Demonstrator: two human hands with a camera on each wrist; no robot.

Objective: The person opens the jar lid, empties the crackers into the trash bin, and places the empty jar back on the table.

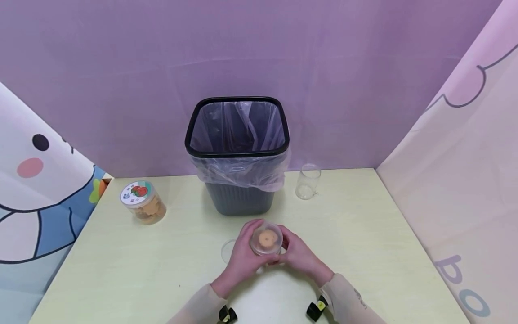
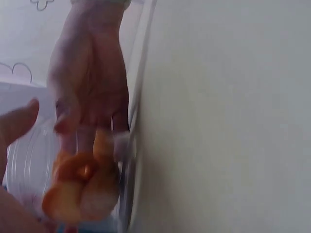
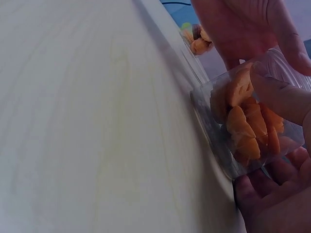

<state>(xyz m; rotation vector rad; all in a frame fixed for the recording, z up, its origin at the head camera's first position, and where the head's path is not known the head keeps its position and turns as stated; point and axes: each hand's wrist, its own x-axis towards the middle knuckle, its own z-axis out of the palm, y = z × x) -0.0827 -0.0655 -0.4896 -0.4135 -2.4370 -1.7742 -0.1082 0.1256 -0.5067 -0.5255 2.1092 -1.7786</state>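
Note:
Between my two hands, in front of the bin, stands a clear plastic jar [image 1: 266, 239] with orange-brown cookies [image 3: 250, 128] inside. My left hand [image 1: 245, 253] grips its left side, fingers curved around the wall. From the opposite side my right hand [image 1: 300, 254] holds the jar, its thumb lying across the upper part in the right wrist view. Screw ridges show near the jar's top, and its base is close to the tabletop. A clear round lid-like disc [image 1: 223, 253] lies partly hidden behind my left hand.
A dark grey bin [image 1: 239, 198] with a black rim and a clear liner stands at the back. Left of it is a second cookie jar [image 1: 149, 209] with a printed lid [image 1: 137, 192]. An empty clear glass [image 1: 307, 182] stands to its right, near the table's back edge.

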